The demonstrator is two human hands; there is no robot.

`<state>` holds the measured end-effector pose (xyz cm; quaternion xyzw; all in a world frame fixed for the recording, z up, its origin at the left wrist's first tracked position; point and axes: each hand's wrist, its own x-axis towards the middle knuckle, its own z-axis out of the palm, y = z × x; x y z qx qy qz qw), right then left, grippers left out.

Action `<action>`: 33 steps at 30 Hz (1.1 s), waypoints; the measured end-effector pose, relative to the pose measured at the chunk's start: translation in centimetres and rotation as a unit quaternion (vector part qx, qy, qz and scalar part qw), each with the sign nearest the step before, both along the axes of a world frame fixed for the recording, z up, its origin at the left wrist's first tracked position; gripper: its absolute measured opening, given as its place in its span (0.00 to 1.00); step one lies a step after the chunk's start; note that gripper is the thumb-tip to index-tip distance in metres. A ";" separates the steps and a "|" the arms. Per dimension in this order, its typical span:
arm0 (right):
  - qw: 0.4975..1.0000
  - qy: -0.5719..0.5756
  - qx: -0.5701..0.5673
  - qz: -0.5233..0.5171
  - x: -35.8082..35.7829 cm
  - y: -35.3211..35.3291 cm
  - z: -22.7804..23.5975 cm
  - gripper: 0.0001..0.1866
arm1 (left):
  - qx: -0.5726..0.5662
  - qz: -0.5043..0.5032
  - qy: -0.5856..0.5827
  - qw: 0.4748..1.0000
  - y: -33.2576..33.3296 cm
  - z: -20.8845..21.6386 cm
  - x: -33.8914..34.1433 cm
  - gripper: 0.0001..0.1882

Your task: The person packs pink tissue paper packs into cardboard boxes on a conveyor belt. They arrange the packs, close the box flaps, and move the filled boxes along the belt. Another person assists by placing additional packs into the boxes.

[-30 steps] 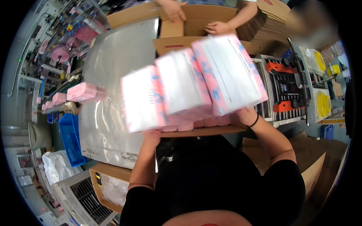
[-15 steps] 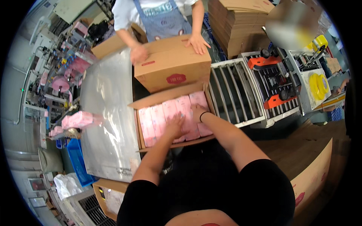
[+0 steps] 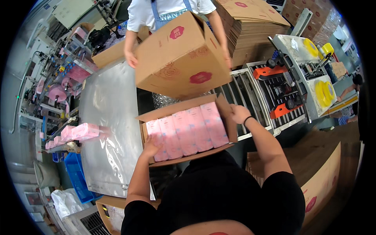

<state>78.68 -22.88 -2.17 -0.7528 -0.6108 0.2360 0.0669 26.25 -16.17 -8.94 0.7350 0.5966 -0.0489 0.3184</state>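
Note:
In front of me stands an open cardboard carton (image 3: 192, 157) with its flaps raised. Several pink soft packs (image 3: 186, 131) stand side by side in a row inside it. My left hand (image 3: 152, 148) rests at the carton's left end, fingers stretched out along the leftmost pack. At the opposite end my right hand (image 3: 239, 114), with a dark band on its wrist, is closed on the right flap (image 3: 226, 111). Just beyond, a co-worker holds a larger closed carton (image 3: 176, 58) between both hands, tilted up.
A shiny metal table (image 3: 111, 129) lies to the left, with pink packs (image 3: 85, 131) arriving at its outer edge. To the right, a roller conveyor (image 3: 250, 94) leads into a taping machine with orange guides (image 3: 270, 71). Flattened cartons (image 3: 250, 37) are stacked behind. A blue crate (image 3: 76, 176) stands lower left.
My hands have parted from the middle of the packs, left to the left end, right onto the right flap. The co-worker's carton has tipped up. More pink packs' tops show.

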 end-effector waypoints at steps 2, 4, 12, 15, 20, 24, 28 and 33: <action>0.999 -0.026 -0.005 -0.018 2.6 -1.2 0.5 0.24 | 0.006 0.138 -0.121 0.983 0.4 -2.1 -0.2 0.47; 0.999 -0.036 0.003 -0.033 4.6 -2.0 0.7 0.33 | -0.016 0.286 -0.193 0.939 0.1 -7.8 -2.3 0.47; 0.972 0.052 -0.193 -0.125 -1.2 -2.1 -6.1 0.60 | 0.032 -0.150 -0.247 0.957 -4.5 7.0 13.3 0.51; 0.973 0.027 -0.207 -0.093 -1.5 1.5 -3.1 0.50 | -0.163 -0.438 -0.109 0.877 -0.5 5.4 19.2 0.62; 0.980 -0.046 0.188 0.040 1.1 4.5 3.6 0.21 | 0.164 -0.170 -0.006 0.972 3.1 3.3 20.6 0.65; 0.936 -0.122 0.329 0.008 2.4 3.3 -2.8 0.31 | 0.122 0.192 -0.311 0.923 -0.4 -7.5 18.3 0.67; 0.982 -0.013 0.179 0.063 2.7 -7.5 -7.2 0.39 | 0.064 0.260 -0.403 0.875 -3.6 -8.3 19.0 0.60; 0.988 -0.004 0.126 0.093 12.9 -7.8 -8.9 0.43 | -0.007 0.306 -0.361 0.881 -5.8 -4.8 30.7 0.51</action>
